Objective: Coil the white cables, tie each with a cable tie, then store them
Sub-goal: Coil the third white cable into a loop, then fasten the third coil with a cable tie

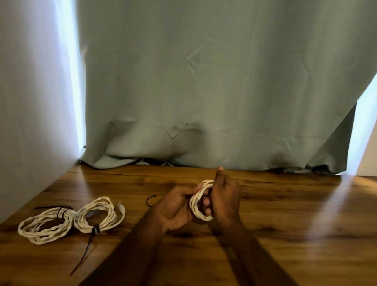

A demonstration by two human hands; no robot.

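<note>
While both forearms reach in from the near edge, the small white coil [200, 202] sits raised above the counter [291, 226], held between the two hands. Left hand [174, 209]: palm turned up, thumb and fingers pinching the coil's left side. Right hand [224, 198]: fingers curled round the coil's right side, thumb pointing up; its back hides part of the loops.

Judged step: coiling of this cable is about finished; tying not yet begun, no tie visible on it. Next move calls for one hand to keep the loops clamped so they do not spring apart, and the other to fetch the loose black cable tie [150, 200], which lies on the counter just left of the left hand, within easy reach.

Further left on the counter: two tied white coils [68, 220], touching each other, each cinched with a black tie, long tails untrimmed. These look done bar storing. No storage container is in view.

Beyond: a grey-green curtain [215, 74] hangs to the counter's far edge.
</note>
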